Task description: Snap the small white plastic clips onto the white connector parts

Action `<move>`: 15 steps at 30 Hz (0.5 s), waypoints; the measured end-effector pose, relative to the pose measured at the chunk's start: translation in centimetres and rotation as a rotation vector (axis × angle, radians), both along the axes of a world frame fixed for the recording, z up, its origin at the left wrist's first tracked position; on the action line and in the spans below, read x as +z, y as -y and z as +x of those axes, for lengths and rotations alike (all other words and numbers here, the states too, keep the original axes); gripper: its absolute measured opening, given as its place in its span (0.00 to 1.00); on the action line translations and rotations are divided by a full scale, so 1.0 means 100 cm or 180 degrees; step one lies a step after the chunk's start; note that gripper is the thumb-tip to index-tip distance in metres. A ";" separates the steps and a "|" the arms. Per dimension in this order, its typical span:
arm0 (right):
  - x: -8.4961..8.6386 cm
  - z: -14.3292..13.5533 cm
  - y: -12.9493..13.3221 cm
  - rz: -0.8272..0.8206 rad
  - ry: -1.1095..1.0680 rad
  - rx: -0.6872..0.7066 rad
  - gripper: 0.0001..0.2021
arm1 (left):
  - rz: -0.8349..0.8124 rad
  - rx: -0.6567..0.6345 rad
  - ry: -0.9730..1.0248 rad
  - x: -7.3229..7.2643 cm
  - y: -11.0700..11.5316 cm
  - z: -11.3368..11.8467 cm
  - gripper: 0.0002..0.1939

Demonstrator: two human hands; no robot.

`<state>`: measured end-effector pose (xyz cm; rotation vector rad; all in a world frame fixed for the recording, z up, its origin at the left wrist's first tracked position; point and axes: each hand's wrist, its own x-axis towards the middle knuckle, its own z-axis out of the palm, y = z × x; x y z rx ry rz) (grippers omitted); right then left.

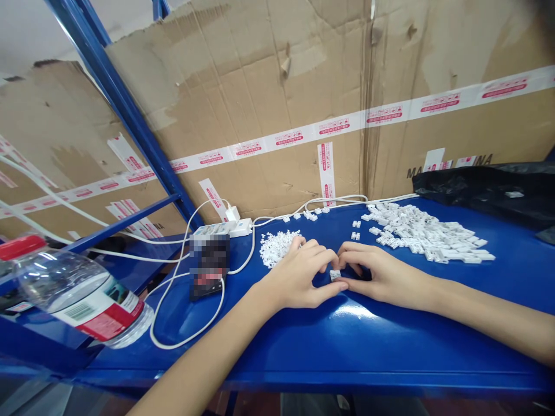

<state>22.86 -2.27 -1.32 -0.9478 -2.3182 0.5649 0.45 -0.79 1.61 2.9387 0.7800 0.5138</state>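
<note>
A small white plastic piece with dark slots (335, 275) is between the fingertips of both hands, just above or on the blue table top. My left hand (303, 271) has its fingers curled and its thumb pressed near the piece's lower edge. From the other side, my right hand (381, 274) closes its thumb and bent fingers on it. Close behind my left hand lies a heap of tiny white parts (275, 247). A larger pile of white rectangular plastic pieces (427, 234) spreads beyond my right hand. Two small groups of white pieces (356, 236) sit between the piles.
On the left are a blurred-out phone (209, 268) with a white cable, a power strip (238, 228) and a water bottle with a red cap (82, 294). A black plastic bag (489, 188) lies back right. Cardboard (269, 75) stands behind the blue table (390, 352).
</note>
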 end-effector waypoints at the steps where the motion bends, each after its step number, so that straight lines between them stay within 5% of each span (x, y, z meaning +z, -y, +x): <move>1: 0.000 0.000 0.000 0.0011 -0.0001 -0.0003 0.08 | -0.0003 0.0002 0.0005 0.000 0.000 0.000 0.12; 15: 0.002 -0.001 -0.001 -0.0035 0.0012 -0.0053 0.08 | 0.0066 0.0008 -0.0030 0.000 0.000 -0.001 0.13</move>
